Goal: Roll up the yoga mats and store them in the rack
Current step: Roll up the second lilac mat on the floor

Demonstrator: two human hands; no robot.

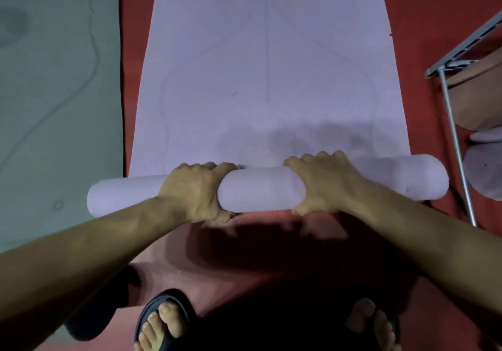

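A pale lilac yoga mat [266, 73] lies flat on a red mat, stretching away from me. Its near end is wound into a thick roll [260, 189] that lies crosswise in the middle of the view. My left hand [195, 190] grips the roll left of its middle, fingers curled over the top. My right hand [323, 182] presses on it right of the middle, thumb under the near side. A metal rack [459, 144] stands at the right edge and holds rolled mats, one tan [478, 106] and one lilac [483, 171].
The red mat [434, 38] shows on both sides of the lilac one and in front of the roll. A grey-green floor [54, 92] lies to the left. My feet in dark sandals [163, 320] stand at the bottom.
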